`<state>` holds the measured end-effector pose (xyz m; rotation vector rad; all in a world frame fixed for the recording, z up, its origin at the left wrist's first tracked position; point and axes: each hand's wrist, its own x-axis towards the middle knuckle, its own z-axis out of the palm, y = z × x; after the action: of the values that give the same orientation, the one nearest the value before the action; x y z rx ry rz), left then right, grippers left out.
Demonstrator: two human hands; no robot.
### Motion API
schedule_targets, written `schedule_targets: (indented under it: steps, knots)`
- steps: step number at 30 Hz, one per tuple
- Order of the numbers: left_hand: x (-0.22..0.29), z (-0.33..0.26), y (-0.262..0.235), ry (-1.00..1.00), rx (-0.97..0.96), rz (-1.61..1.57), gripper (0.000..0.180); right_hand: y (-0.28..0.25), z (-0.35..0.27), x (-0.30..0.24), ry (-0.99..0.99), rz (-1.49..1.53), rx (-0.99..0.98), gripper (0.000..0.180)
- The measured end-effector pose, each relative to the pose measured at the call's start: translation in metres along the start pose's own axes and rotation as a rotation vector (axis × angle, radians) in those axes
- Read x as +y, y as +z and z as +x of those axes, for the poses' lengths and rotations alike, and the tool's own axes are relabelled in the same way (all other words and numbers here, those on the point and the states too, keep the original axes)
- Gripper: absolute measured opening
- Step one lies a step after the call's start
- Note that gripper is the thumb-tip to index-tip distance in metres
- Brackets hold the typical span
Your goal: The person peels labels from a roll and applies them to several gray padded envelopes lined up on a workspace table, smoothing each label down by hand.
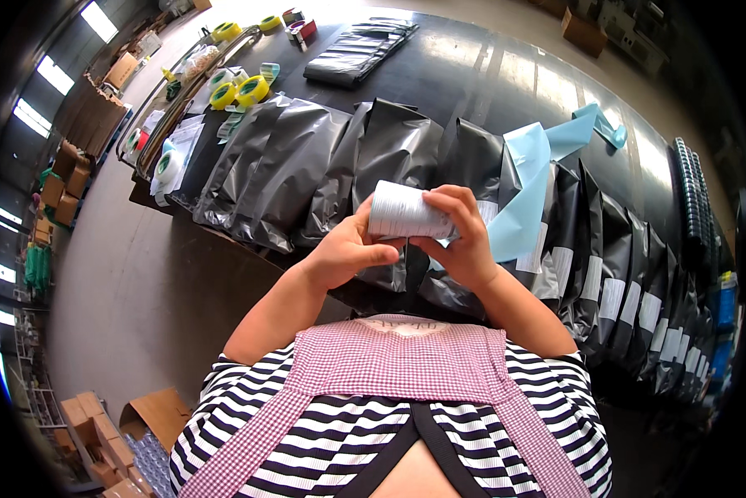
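Observation:
A roll of white printed labels [408,211] lies sideways between my two hands, above the near edge of the table. My left hand [352,249] closes round its left end, thumb below. On the other end, my right hand [464,236] grips with fingers over the top and thumb underneath. A light blue strip [522,187] runs from behind my right hand up across the bags; where it joins the roll is hidden. Grey-black plastic bags [393,141] stand full just beyond my hands.
More black bags [613,290] with white labels line the table's right edge. Flat folded bags [360,50] lie farther back on the dark table [472,75]. Yellow tape rolls [252,90] and papers [182,141] sit at the left. Cardboard boxes [95,432] stand on the floor.

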<state>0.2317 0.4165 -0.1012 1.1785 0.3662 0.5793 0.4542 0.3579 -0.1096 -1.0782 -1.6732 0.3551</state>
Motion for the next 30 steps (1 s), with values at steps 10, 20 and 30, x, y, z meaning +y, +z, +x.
schedule_targets:
  steps: [10, 20, 30]
  knots:
    - [-0.008, 0.004, 0.017, 0.195, 0.327, 0.521, 0.026, 0.002, -0.009, 0.005, 0.059, 0.161, 0.049, 0.039]
    - [-0.001, 0.0, 0.0, 0.082, 0.298, 0.771, 0.027, -0.005, 0.009, 0.02, 0.279, 0.201, -0.137, 0.021]
    - [0.059, 0.075, -0.14, -0.465, 0.145, 0.471, 0.041, -0.115, 0.112, 0.035, 0.378, 0.882, 0.348, 0.046]
